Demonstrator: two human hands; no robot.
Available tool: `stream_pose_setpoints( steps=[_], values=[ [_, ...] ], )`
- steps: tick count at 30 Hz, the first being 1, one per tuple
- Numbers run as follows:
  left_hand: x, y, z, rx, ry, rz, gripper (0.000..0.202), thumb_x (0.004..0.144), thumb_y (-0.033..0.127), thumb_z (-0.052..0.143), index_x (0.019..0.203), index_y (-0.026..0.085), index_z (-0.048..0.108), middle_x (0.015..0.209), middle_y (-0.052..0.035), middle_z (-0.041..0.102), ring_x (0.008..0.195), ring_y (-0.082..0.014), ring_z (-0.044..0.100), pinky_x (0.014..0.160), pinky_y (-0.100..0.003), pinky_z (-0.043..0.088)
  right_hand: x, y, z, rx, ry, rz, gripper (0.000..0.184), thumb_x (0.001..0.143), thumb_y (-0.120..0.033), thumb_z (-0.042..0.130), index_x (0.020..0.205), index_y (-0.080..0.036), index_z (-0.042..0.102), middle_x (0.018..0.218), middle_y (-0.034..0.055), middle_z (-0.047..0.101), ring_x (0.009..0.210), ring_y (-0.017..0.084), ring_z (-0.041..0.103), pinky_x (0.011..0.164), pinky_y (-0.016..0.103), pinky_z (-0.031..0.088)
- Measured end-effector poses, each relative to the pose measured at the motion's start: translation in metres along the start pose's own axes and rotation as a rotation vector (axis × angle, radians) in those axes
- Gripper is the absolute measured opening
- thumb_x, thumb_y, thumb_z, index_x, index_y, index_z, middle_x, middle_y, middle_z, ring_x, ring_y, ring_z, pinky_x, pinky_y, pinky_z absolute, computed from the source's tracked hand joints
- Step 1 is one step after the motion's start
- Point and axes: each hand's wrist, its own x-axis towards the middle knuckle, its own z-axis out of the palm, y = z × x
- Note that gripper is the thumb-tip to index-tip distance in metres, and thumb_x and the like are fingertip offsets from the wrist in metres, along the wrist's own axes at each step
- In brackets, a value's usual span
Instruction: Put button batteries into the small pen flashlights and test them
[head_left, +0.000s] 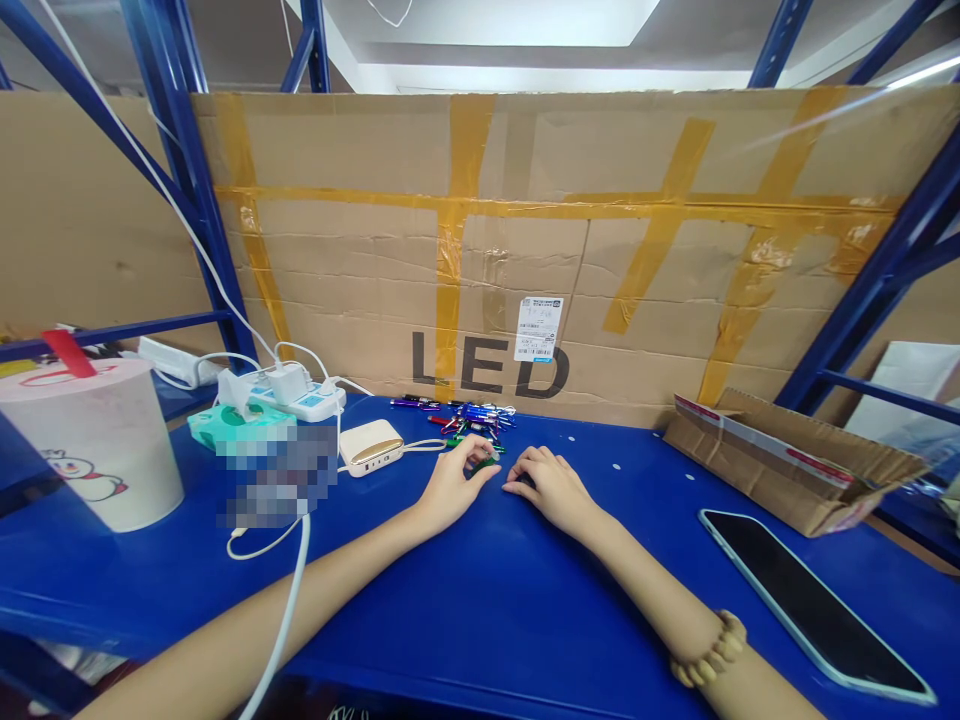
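My left hand (452, 487) is closed, with thumb and fingers pinching a small green item (487, 463) with a shiny end; its kind is too small to tell. Just to its right, my right hand (551, 490) rests on the blue table with curled fingers. A dark spot shows under those fingers, and I cannot make out what they hold, if anything. Beyond both hands lies a loose pile of small slim metallic pieces (480, 415) in blue, red, purple and green, some with silvery clip-like ends. The hands are apart from each other.
A cream power bank (371, 447) with a cable, a tissue pack (244, 425), a power strip (311, 400) and a large paper cup (97, 440) stand left. A phone (814, 600) and an open cardboard box (795, 460) lie right. A taped cardboard wall (360, 280) closes the back.
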Motion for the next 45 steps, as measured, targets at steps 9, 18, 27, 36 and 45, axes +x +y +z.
stream_pose_setpoints(
  steps=[9,18,27,36,45],
  values=[
    [0.000,-0.003,0.000,0.011,-0.006,0.000,0.015,0.074,0.025,0.056,0.087,0.019,0.051,0.081,0.0004,0.061,0.078,-0.0127,0.055,0.070,-0.024,0.041,0.002,0.003,0.003,-0.043,0.046,-0.022,0.022,0.082,-0.038,0.050,0.079,-0.020,0.063,0.087,0.0045,0.061,0.086,0.019,0.052,0.069,0.031,0.038],
    [0.001,-0.004,0.001,0.010,-0.017,0.004,0.014,0.074,0.025,0.056,0.086,0.020,0.052,0.082,0.0003,0.062,0.078,-0.0128,0.056,0.069,-0.024,0.041,0.003,0.004,0.004,-0.080,0.058,-0.023,0.022,0.085,-0.034,0.047,0.078,-0.020,0.063,0.083,0.0050,0.061,0.083,0.018,0.054,0.065,0.028,0.041],
    [0.001,-0.003,-0.001,0.031,-0.037,0.023,0.012,0.075,0.023,0.055,0.086,0.019,0.051,0.083,0.0001,0.060,0.079,-0.0126,0.056,0.073,-0.025,0.042,0.002,0.001,0.002,0.246,0.152,0.093,0.019,0.075,-0.040,0.057,0.073,-0.023,0.064,0.078,0.0007,0.063,0.075,0.016,0.055,0.063,0.027,0.041],
    [0.002,-0.009,-0.001,0.107,-0.081,0.111,0.012,0.074,0.022,0.056,0.085,0.020,0.053,0.083,-0.0003,0.061,0.079,-0.0137,0.056,0.074,-0.027,0.044,0.006,-0.008,0.008,0.932,0.155,0.109,0.034,0.071,-0.047,0.056,0.081,-0.015,0.065,0.076,0.0031,0.066,0.065,0.014,0.056,0.057,0.025,0.044],
    [0.001,-0.009,-0.001,0.100,-0.069,0.113,0.011,0.076,0.023,0.055,0.086,0.020,0.052,0.083,-0.0002,0.061,0.079,-0.0135,0.056,0.074,-0.026,0.043,0.005,-0.010,0.005,1.000,0.180,0.159,0.029,0.064,-0.042,0.065,0.076,-0.015,0.067,0.075,0.0034,0.067,0.066,0.014,0.056,0.060,0.026,0.045]
  ],
)
